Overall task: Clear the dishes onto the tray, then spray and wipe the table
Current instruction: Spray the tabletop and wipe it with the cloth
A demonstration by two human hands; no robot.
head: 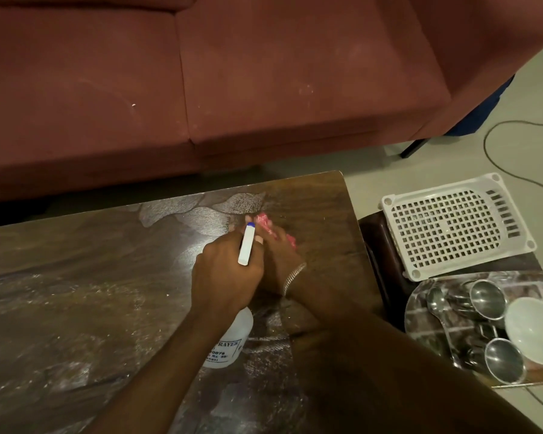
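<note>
Label on the spray bottle (229,339)
It showed "RAYER" and "0079", partly hidden; the smaller print beneath was too blurred to read.

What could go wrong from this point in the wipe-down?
1. The left hand holds the spray bottle just beside the right hand pressing the pink cloth; the arms sit close together, so a wide stroke might bump the bottle.
2. White residue covers the near left of the table; wiping only the far patch could leave it.
3. The tray of dishes sits by the right forearm and might get knocked.
</note>
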